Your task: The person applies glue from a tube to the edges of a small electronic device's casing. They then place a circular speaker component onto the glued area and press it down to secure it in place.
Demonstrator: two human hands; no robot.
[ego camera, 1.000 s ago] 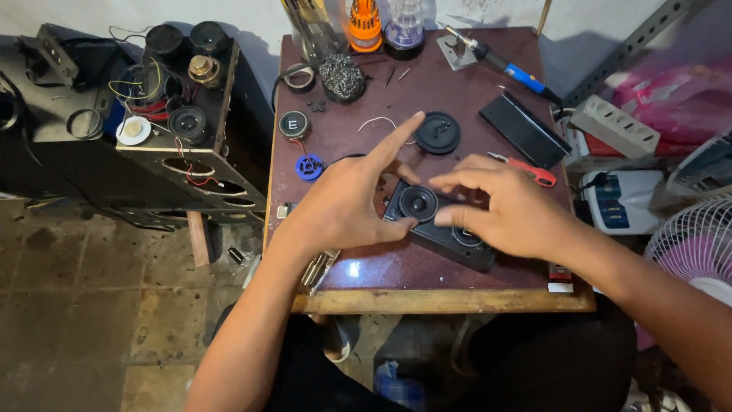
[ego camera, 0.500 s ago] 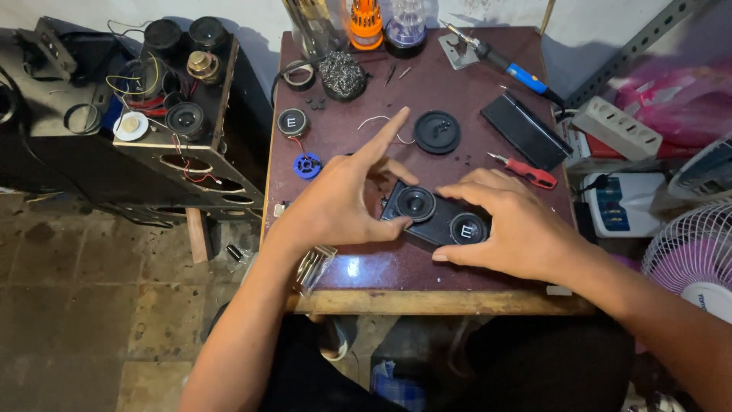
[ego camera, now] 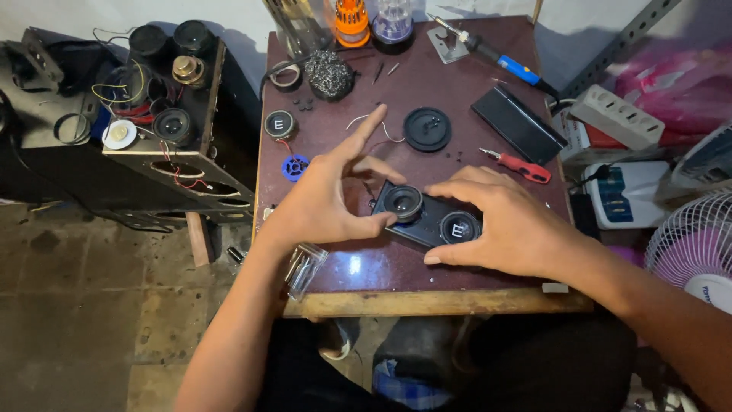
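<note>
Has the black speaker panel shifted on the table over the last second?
Cannot tell. The black speaker panel lies about as far below the round black cap as before; the camera itself shifted.

The left hand (ego camera: pixel 324 200) and right hand (ego camera: pixel 499 221) grip a black two-driver speaker panel (ego camera: pixel 428 217) lying on the dark wooden table (ego camera: pixel 427 80). The left thumb presses the panel's near-left edge; the left forefinger points up, clear of it. The right fingers span its far edge. Beyond the fingertips lie a black round cap (ego camera: pixel 427 128) and a red-handled screwdriver (ego camera: pixel 518 165).
</note>
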